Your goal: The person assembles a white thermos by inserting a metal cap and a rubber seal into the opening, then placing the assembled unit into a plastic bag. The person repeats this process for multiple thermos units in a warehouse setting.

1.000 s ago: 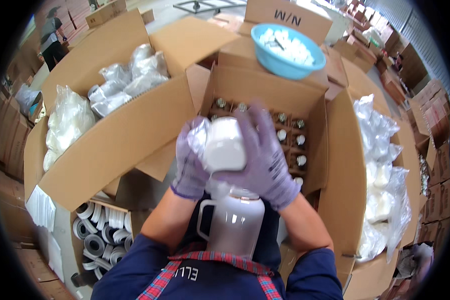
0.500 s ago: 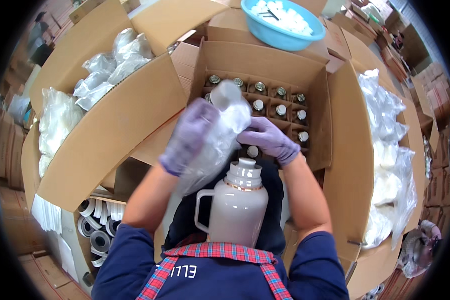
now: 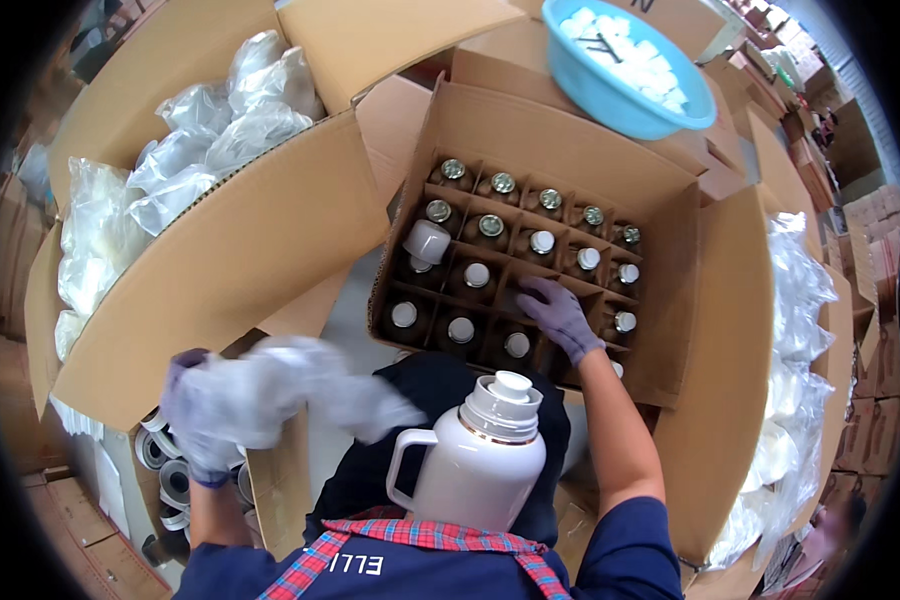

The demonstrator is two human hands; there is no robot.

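Observation:
A white vacuum flask (image 3: 482, 462) with a side handle and a white stopper stands upright between my legs, touched by neither hand. Off to the left, my left hand (image 3: 192, 405), in a purple glove, grips a crumpled clear plastic bag (image 3: 280, 390) that is smeared by motion. My right hand (image 3: 562, 315), also gloved, reaches over the divided carton (image 3: 685, 300), fingers stretched out above a compartment; no object shows in them. Bottle-shaped glass liners (image 3: 477, 275) stand in the compartments, some with white tops and some silvery. A pale cup-shaped cap (image 3: 427, 241) rests over the left part of the dividers.
A blue basin (image 3: 630, 115) of small white parts sits behind the carton. Large open boxes with bagged pieces flank me: the left box (image 3: 240, 230) and the right box (image 3: 715, 400). White and grey rings (image 3: 174, 482) fill a box at lower left.
The plastic bag has gone from in front of me to the left in my left hand. My right hand has left the bag and moved over the carton. The cap now rests on the carton's dividers.

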